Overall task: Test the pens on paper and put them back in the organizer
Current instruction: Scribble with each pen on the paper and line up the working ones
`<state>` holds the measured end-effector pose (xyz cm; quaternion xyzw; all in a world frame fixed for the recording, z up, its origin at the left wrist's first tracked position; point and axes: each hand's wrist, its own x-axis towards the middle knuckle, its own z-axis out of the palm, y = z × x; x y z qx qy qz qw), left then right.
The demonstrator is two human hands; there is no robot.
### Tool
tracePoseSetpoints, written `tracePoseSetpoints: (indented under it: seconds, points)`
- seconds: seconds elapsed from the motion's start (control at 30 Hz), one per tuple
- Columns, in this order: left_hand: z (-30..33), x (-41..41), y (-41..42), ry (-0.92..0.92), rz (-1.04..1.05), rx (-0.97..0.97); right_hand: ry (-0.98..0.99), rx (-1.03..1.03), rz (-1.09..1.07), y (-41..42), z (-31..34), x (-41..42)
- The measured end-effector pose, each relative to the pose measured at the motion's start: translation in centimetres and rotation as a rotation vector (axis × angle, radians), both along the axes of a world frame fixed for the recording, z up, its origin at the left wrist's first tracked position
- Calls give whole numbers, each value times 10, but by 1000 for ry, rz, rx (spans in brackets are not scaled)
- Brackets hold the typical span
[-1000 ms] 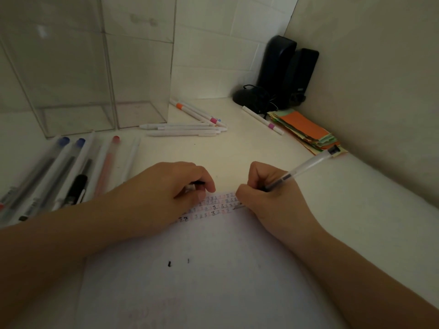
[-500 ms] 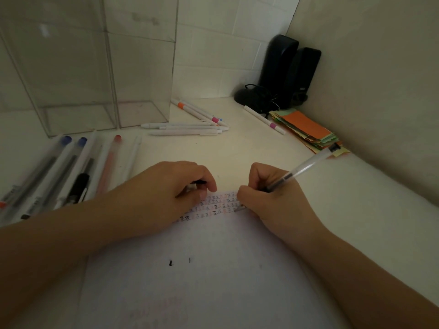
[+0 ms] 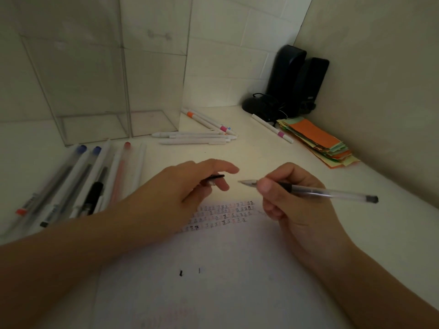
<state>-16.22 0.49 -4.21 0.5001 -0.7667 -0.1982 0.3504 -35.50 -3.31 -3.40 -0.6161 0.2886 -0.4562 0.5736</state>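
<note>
where hands meet, one pen point(image 3: 316, 191), one cap point(image 3: 215, 178)

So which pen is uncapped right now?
The clear pen in the right hand; its bare tip shows, and the left hand holds its black cap.

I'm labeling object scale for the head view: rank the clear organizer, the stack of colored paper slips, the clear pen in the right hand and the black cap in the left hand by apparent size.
1. clear organizer
2. stack of colored paper slips; clear pen looks similarly long but nearer the camera, so unranked
3. black cap
</note>
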Motion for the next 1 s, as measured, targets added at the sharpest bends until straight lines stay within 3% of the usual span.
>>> tracePoseSetpoints:
  seconds: [0.17,0.57,0.7,0.87,1.0]
  points:
    - [-1,0,0,16,15,30,28,-2,126,3,-2,4]
    - [-1,-1,1,2,-59,9,123,-36,61,2,-5,5]
    - [-4,-5,2,-73,-108,-29,151,-75,86,3,-6,5]
    - [-3,-3,2,-185,64,-114,128,-126,40,2,-5,3]
    - [-3,-2,2,-296,38,-189,93,-84,76,2,-6,2]
